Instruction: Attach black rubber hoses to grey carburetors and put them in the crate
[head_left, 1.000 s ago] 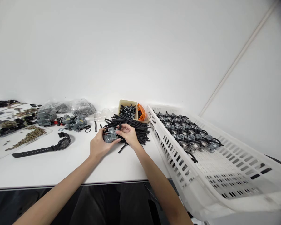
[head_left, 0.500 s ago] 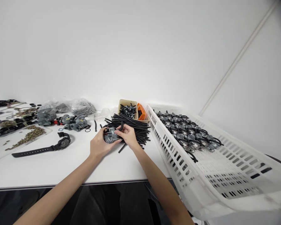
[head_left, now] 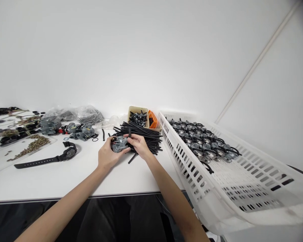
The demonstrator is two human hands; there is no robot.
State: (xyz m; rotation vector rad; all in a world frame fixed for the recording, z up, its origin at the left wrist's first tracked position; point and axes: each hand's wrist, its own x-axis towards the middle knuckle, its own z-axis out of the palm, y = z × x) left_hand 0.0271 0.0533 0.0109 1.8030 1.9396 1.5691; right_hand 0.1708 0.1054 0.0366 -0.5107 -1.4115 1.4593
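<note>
My left hand is wrapped round a grey metal carburetor, holding it just above the white table. The fingers of my right hand pinch a short black rubber hose at the carburetor's right side. The hose's upper end sticks up past my fingertips; whether its lower end is seated on the carburetor is hidden. Right behind both hands spreads a pile of black rubber hoses.
At right stands a large white plastic basket holding rows of carburetors with hoses. A cream bin of small parts and an orange basket are behind the pile. Leftward lie a black watch, more carburetors and brass fittings.
My hands stay together at the carburetor. The carburetor has turned slightly, and the hose now stands more upright between my right fingers.
</note>
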